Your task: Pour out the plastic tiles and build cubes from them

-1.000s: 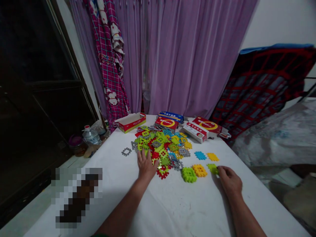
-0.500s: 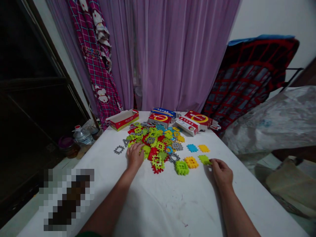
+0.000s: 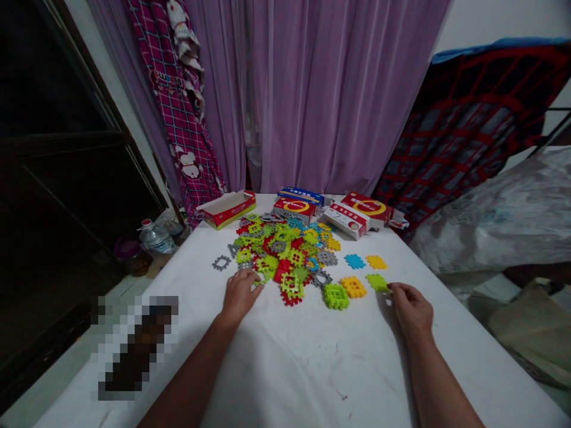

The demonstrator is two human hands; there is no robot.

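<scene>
My right hand (image 3: 413, 307) pinches the edge of a flat light-green building tile (image 3: 377, 283) with notched edges, at the right of the table. Beyond that tile lie a blue tile (image 3: 355, 261) and a yellow tile (image 3: 376, 262), both flat. To its left sit a yellow tile with a window pattern (image 3: 354, 287) and a thicker green stack of window tiles (image 3: 336, 296). My left hand (image 3: 241, 293) rests at the near left edge of a mixed pile of tiles (image 3: 282, 271), fingers apart. Its fingertips are close to a green piece; whether they touch it is unclear.
Along the back of the table stand an open red carton (image 3: 232, 208), a blue box (image 3: 300, 195), a red box (image 3: 294, 208), a white-and-red box (image 3: 347, 220) and a larger red box (image 3: 367, 206). A single grey tile (image 3: 221, 263) lies left of the pile.
My left hand has drawn back from the pile, toward me and slightly left. The right hand still pinches the green tile in about the same place. The whole view has shifted a little.
</scene>
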